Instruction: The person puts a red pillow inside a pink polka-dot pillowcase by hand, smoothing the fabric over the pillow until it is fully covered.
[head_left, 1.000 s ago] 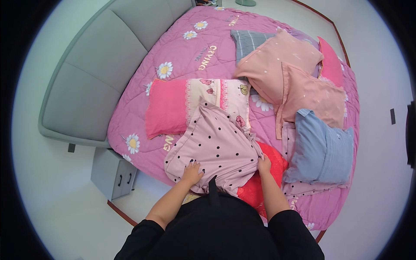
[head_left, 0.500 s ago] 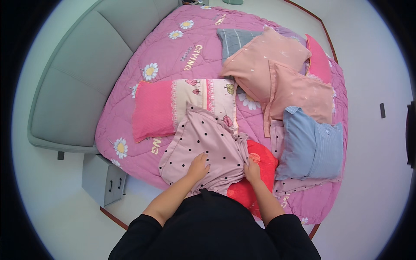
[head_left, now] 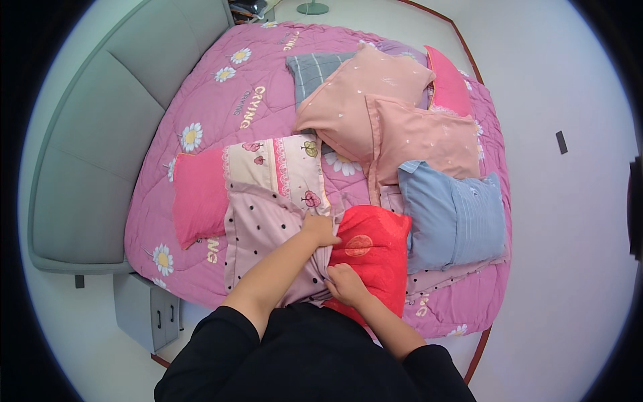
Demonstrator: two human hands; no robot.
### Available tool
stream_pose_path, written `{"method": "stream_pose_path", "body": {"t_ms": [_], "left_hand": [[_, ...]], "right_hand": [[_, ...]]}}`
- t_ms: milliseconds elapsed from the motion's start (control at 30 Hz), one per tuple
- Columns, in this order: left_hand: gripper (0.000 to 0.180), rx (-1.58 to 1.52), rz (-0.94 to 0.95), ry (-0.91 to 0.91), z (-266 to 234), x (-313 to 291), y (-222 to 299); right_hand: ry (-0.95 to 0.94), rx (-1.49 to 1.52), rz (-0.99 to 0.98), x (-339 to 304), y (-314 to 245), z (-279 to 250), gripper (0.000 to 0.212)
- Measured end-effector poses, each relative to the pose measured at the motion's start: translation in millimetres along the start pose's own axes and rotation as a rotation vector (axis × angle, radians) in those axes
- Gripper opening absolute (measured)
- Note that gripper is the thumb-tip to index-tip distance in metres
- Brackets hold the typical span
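Observation:
A pale pink pillowcase with black dots (head_left: 258, 218) lies bunched in front of me, against a shiny red pillow (head_left: 382, 258) with a round gold emblem. My left hand (head_left: 320, 229) is closed on the gathered edge of the pillowcase, at the red pillow's left side. Nearer to me, my right hand (head_left: 346, 285) grips the same edge with curled fingers, over the red pillow's lower left part. How far the pillow reaches inside the case is hidden by the folds and my forearms.
A pink pillow with tree prints (head_left: 201, 194) lies beyond the pillowcase. To the right sit a blue pillow (head_left: 455, 218) and peach pillows (head_left: 429, 137). The flowered purple quilt (head_left: 214, 114) covers the bed, with a grey headboard (head_left: 100, 134) and a bedside cabinet (head_left: 147, 311) at left.
My left hand has moved from lying on the dotted fabric to its right edge. My right hand has shifted nearer to me. The edge is drawn left, baring more of the red pillow.

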State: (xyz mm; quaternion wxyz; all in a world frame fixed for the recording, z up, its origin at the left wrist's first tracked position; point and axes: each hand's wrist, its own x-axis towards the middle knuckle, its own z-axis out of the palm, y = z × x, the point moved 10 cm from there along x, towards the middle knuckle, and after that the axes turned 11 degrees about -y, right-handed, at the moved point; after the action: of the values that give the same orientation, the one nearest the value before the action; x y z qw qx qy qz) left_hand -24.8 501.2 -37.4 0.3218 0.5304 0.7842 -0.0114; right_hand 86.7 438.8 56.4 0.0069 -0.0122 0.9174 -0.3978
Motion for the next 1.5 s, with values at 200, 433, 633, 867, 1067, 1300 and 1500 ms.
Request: {"method": "stream_pose_path", "body": {"t_ms": [200, 433, 633, 867, 1067, 1300, 1500], "left_hand": [[0.024, -0.079, 0.041, 0.251, -26, -42, -39], [0.019, -0.387, 0.017, 0.702, -101, -184, -88], [0.016, -0.444, 0.047, 0.892, -118, -260, -106], [0.018, -0.359, -0.066, 0.976, -115, -303, -117], [0.011, -0.728, -0.032, 1.199, -137, -334, -117], [0.011, -0.606, 0.031, 1.195, -165, -351, -99], [0.041, -0.228, 0.024, 1.416, -151, -375, -91]], "right_hand": [[-0.019, 0.188, 0.043, 17, 3, -33, 0.019], [0.277, -0.543, 0.139, 70, -24, -138, 0.077], [-0.199, -0.592, -0.076, 156, -77, -88, 0.06], [-0.294, -0.561, -0.399, 158, -165, -16, 0.025], [0.027, -0.53, -0.497, 162, -231, -22, 0.019], [0.189, -0.403, -0.459, 155, -238, -39, 0.018], [0.216, -0.134, -0.221, 169, -174, -30, 0.021]]}}
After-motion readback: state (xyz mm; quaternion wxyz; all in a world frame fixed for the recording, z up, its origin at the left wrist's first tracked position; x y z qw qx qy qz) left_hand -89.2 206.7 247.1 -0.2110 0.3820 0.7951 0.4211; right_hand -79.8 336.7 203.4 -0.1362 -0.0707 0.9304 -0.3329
